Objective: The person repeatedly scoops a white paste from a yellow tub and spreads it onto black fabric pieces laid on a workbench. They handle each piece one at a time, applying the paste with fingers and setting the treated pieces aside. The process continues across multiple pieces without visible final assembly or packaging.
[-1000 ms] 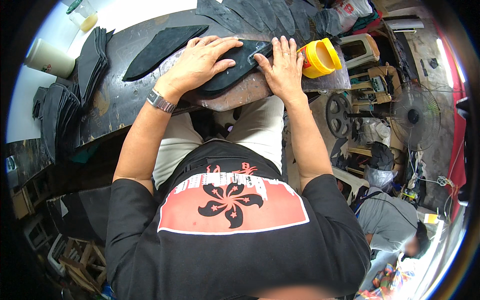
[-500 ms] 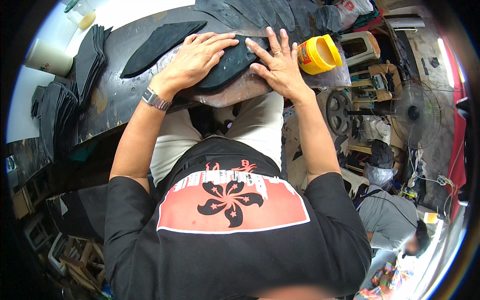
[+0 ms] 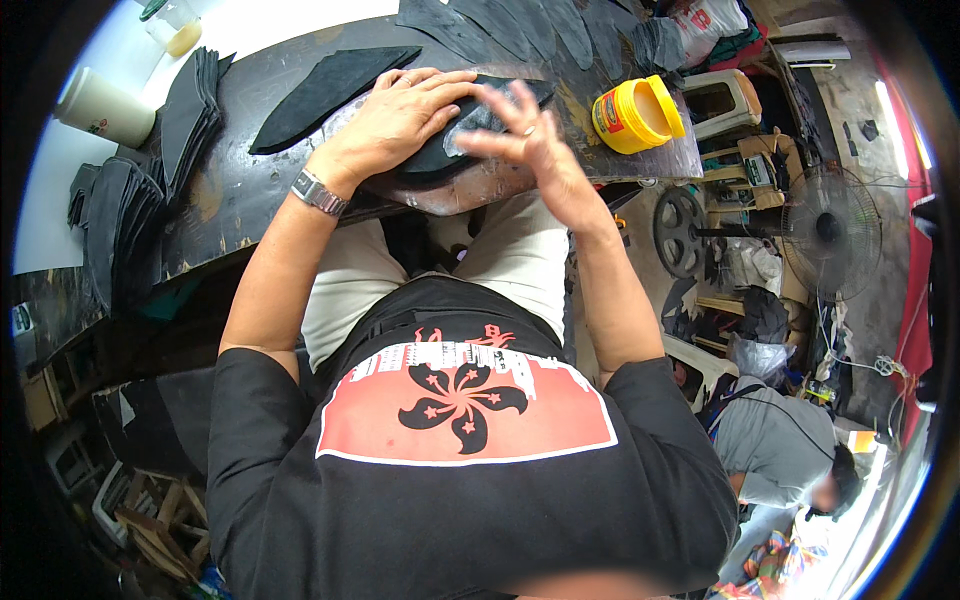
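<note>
A black, leaf-shaped piece of leather-like sheet (image 3: 432, 166) lies near the table's front edge, partly hidden by my hands. My left hand (image 3: 405, 122) rests on it, palm down with fingers stretched out. Beside it my right hand (image 3: 535, 145) has its fingers spread, somewhat blurred, over the piece's right part. A whitish wet smear (image 3: 458, 138) shows on the black surface between the hands; I cannot tell whether the right fingertips touch it. To the right of that hand stands an open yellow tub (image 3: 622, 118) with pale contents.
Another black piece (image 3: 325, 98) lies farther back. Stacks of black pieces (image 3: 192, 120) sit at the left, beside a white cylindrical container (image 3: 105, 108) and a jar (image 3: 172, 30). More cut pieces (image 3: 520, 28) line the back. A fan (image 3: 828, 225) and a person in grey (image 3: 775, 440) are at right.
My right hand has swung left and inward over the black piece, where a whitish smear now shows more. The left hand stays nearly in place.
</note>
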Motion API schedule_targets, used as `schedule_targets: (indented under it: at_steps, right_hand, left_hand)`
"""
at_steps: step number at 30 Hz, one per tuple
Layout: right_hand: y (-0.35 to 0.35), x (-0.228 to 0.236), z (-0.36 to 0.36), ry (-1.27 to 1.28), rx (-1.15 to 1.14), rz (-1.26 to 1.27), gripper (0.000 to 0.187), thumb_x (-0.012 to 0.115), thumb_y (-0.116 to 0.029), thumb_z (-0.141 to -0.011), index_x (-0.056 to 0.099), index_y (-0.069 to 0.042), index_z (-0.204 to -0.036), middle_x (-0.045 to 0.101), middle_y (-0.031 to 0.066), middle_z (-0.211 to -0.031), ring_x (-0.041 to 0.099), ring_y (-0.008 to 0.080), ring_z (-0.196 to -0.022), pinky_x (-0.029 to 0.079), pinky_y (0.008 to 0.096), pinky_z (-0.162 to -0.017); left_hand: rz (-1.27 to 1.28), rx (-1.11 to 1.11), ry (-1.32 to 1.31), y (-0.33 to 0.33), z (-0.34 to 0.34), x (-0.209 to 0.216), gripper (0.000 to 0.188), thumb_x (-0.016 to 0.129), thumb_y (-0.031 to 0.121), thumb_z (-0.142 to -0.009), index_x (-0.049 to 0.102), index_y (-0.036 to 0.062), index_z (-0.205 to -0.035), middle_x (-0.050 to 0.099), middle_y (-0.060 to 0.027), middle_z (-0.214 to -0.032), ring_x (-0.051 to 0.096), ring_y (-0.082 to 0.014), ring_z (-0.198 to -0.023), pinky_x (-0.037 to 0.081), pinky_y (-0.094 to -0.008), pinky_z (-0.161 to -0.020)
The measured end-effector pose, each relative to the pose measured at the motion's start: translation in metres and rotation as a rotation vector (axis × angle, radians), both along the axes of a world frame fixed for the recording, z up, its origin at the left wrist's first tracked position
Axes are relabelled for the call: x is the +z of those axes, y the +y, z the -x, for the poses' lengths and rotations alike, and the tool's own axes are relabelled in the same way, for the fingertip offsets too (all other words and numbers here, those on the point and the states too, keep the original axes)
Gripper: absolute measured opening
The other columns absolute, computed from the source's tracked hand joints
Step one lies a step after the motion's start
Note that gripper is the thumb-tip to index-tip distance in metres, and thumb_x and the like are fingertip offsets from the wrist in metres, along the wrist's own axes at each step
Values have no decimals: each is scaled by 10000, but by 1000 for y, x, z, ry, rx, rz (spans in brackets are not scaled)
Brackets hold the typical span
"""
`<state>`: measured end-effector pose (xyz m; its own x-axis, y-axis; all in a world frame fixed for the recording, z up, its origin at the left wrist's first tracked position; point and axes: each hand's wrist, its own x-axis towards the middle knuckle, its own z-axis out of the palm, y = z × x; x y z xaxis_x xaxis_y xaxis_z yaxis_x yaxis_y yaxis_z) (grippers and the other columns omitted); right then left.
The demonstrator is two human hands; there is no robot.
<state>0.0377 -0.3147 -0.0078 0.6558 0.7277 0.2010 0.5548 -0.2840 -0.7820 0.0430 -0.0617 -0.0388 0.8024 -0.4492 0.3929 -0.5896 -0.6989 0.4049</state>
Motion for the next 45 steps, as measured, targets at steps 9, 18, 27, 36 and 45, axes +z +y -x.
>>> schedule_targets:
  at_steps: [9,18,27,36,45]
  right_hand:
    - [17,-25,-10,-578,-519,656,944,386,-759,-939,389,-36,-1545,275,164,-1653,109,329,-1566,-18,693,-1182]
    - [30,-16,-11,-651,-438,738,1001,364,-798,-917,388,-16,-1542,286,173,-1647,107,321,-1568,-19,672,-1194]
    - [27,-13,-37,-650,-303,738,769,366,-739,-963,329,-297,-1592,248,103,-1673,91,318,-1570,23,662,-1209]
    - [19,-8,-15,-664,-138,663,702,406,-704,-970,381,-336,-1567,213,108,-1684,48,350,-1571,5,690,-1192]
    - [23,-8,-10,-653,-246,640,745,403,-717,-962,421,-261,-1552,253,105,-1671,87,338,-1568,8,701,-1186]
  left_hand:
    - [128,110,30,6,39,23,434,764,197,-860,650,91,-1265,634,-132,-1293,619,-301,-1169,449,-399,-1037]
    - [299,153,13,10,78,10,319,804,188,-823,739,69,-1112,703,-108,-1185,635,-294,-1152,467,-397,-1024]
    - [308,141,-25,10,79,7,345,798,258,-829,734,91,-1124,695,-87,-1171,623,-277,-1144,446,-403,-1018]
    - [379,154,-10,8,84,3,349,820,220,-802,739,94,-1117,698,-83,-1122,639,-277,-1088,458,-398,-989]
    - [312,170,-44,9,83,7,312,848,159,-768,744,68,-1047,724,-101,-1095,654,-290,-1110,485,-399,-984]
